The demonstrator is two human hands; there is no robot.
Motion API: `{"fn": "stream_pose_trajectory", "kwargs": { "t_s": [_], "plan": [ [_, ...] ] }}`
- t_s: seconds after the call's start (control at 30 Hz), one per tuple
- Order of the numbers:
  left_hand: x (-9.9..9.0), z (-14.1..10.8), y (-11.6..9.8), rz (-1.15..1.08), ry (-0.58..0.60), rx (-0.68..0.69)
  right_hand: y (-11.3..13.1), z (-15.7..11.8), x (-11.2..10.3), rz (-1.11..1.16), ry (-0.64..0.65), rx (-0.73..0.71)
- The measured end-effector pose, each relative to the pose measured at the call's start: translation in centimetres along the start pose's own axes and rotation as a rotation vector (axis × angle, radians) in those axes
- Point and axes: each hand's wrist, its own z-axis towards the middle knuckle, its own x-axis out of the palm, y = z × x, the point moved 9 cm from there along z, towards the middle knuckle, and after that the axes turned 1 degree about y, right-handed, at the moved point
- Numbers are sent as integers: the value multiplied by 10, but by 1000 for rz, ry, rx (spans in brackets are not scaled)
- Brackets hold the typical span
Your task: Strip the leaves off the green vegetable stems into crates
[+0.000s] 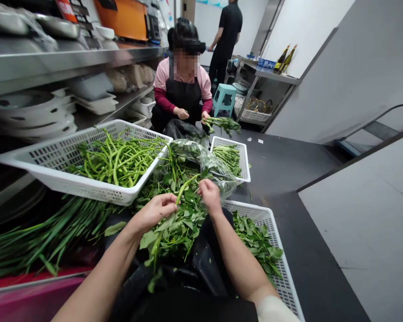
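Observation:
My left hand [159, 209] is closed around a green stem [185, 188], whose upper part rises toward the right and whose leaves hang below the fingers. My right hand [208, 193] is closed near the stem's upper end; what its fingers hold, if anything, is too small to name. Beneath both hands lies a heap of leafy greens [184, 223], partly beside a clear plastic bag [218, 172]. Trimmed stems [117, 158] fill a white basket [75, 185] at the left. Leaves [255, 243] lie in another white basket [282, 250] at the right.
Opposite, a person [184, 85] in a black apron holds greens over a small white basket [244, 163]. Long green leaves [53, 232] spread at the lower left. Metal shelving [70, 65] runs along the left. A teal stool [224, 98] and another person [229, 36] are farther back.

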Motion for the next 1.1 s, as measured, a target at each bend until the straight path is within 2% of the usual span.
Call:
{"fn": "stream_pose_trajectory", "kwargs": {
  "t_s": [0.03,0.07,0.13,0.2,0.27,0.4,0.53,0.6,0.7,0.73,0.77,0.87,0.93,1.03,1.1],
  "plan": [
    [-2,1,4,-34,-1,-32,-11,0,-2,93,-5,96],
    [-5,1,7,-60,-16,-56,-20,-3,3,181,56,183],
    [-11,2,10,-94,-67,-69,-23,-20,30,315,301,297],
    [-16,2,10,-112,-112,-44,-18,-45,59,356,531,360],
    [-19,1,9,-118,-138,-9,-14,-61,76,298,608,379],
    [-16,-2,10,-97,-88,16,-8,-60,90,217,629,304],
    [-17,-4,18,-87,-67,-15,-7,-50,93,131,727,201],
    [-20,-5,21,-70,-103,-20,-9,-37,82,92,625,171],
    [-26,-5,23,-69,-174,-34,-15,-20,50,149,281,198],
    [-29,-5,23,-80,-205,-39,-15,-21,45,147,235,198],
    [-31,-5,24,-93,-237,-41,-13,-25,48,110,262,180],
    [-38,-4,22,-119,-312,-11,3,-52,73,-134,505,22],
    [-40,-4,21,-118,-331,18,12,-67,87,-239,601,-69],
    [-42,-2,21,-112,-325,51,15,-71,98,-136,642,-63],
    [-44,-1,23,-115,-324,43,7,-61,97,31,562,27]
  ]
}}
